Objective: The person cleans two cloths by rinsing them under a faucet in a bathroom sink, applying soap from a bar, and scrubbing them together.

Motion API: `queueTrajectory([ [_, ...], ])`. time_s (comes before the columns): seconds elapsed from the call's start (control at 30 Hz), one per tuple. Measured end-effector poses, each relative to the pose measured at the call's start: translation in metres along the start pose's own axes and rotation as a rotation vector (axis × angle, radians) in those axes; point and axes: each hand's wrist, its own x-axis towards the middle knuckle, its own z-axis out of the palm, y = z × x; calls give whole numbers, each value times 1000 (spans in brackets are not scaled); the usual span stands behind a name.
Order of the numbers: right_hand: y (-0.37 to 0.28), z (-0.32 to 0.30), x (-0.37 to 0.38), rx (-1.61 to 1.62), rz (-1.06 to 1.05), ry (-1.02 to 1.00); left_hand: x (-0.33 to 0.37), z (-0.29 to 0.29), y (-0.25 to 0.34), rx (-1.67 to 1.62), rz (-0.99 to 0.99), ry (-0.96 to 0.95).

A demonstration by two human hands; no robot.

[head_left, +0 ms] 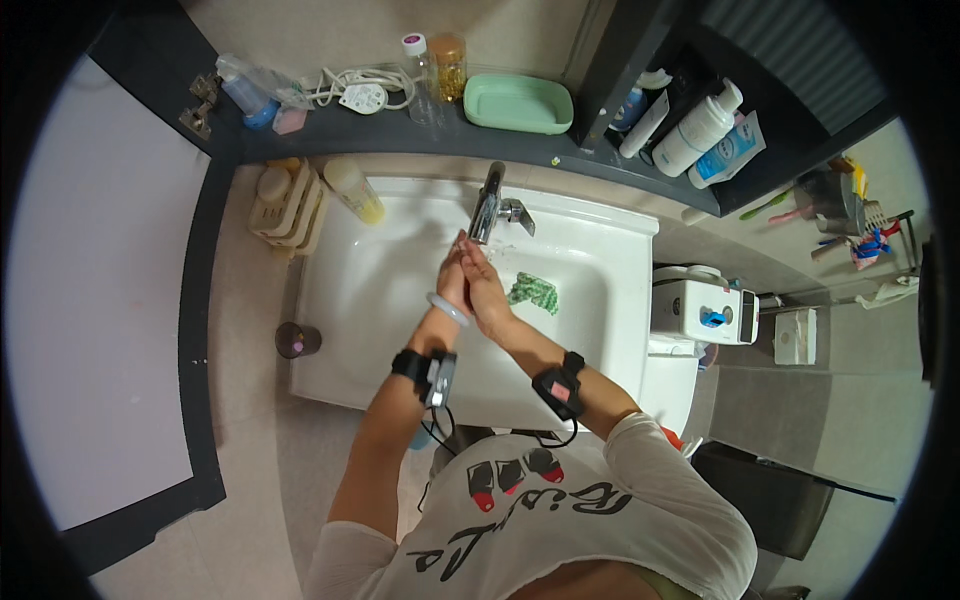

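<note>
Head view looks straight down on a white sink [370, 300], the landmark for everything here. Over the middle of its basin, just below the spout of the chrome tap [490, 205] at its back rim, the left hand [453, 283] and right hand [487, 295] are pressed together, palm against palm with fingers pointing up toward the spout; they hold nothing that can be made out. Whether water is running cannot be told, and no lather shows on the skin, so by my reading the washing is somewhere in its middle, with hands already under the tap and rinsing and drying not yet shown as done. A pale bangle [447, 308] sits on the left wrist, and each forearm carries a black strapped device. In the basin, just right of the hands, lies a green patterned cloth [533, 292], untouched. At the sink's left back corner stands a yellow bottle [354, 189], and on the counter by its left front corner a small dark cup [297, 340]. On the dark shelf behind the sink rests a mint-green tray [517, 103], with a coiled white cable to its left
</note>
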Motion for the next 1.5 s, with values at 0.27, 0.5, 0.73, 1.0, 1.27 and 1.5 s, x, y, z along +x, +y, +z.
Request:
queueTrajectory([
  [0.27,-19,-4,17,7,124,-27,-3,3,-12,18,33,-15],
  [0.5,-43,-7,31,152,84,134,-19,20,-24,90,251,-101],
  [0.73,-50,2,-6,-151,76,-64,-14,24,-4,26,87,-12],
  [1.0,-25,11,-13,-216,-90,-135,4,-4,5,-49,10,9],
  [1.27,-38,-4,14,-353,-61,-8,-7,20,-6,-76,-11,-63],
  [1.5,-19,-31,29,-879,-281,26,-15,25,-9,-230,-132,-190],
])
